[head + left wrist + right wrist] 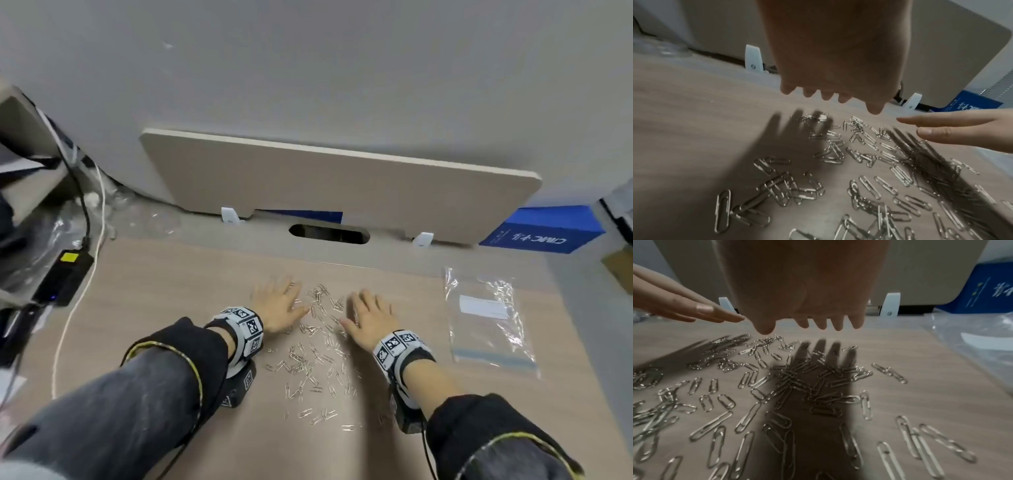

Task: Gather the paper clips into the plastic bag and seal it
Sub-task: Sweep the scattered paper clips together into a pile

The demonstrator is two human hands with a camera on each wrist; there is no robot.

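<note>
Head view shows silver paper clips scattered loose across the middle of the bench, running toward its near edge. Left hand and right hand hover flat just above the far part of the scatter, fingers spread and holding nothing, with clips between them. Clear plastic bag lies flat by the bench's right edge, well apart from the clips. Sweeping well likely means cupping both palms inward to build one tight pile, and catching the stragglers nearest the near edge before lifting any toward the bag

Silvery paper clips, apparently clear plastic bag
</note>
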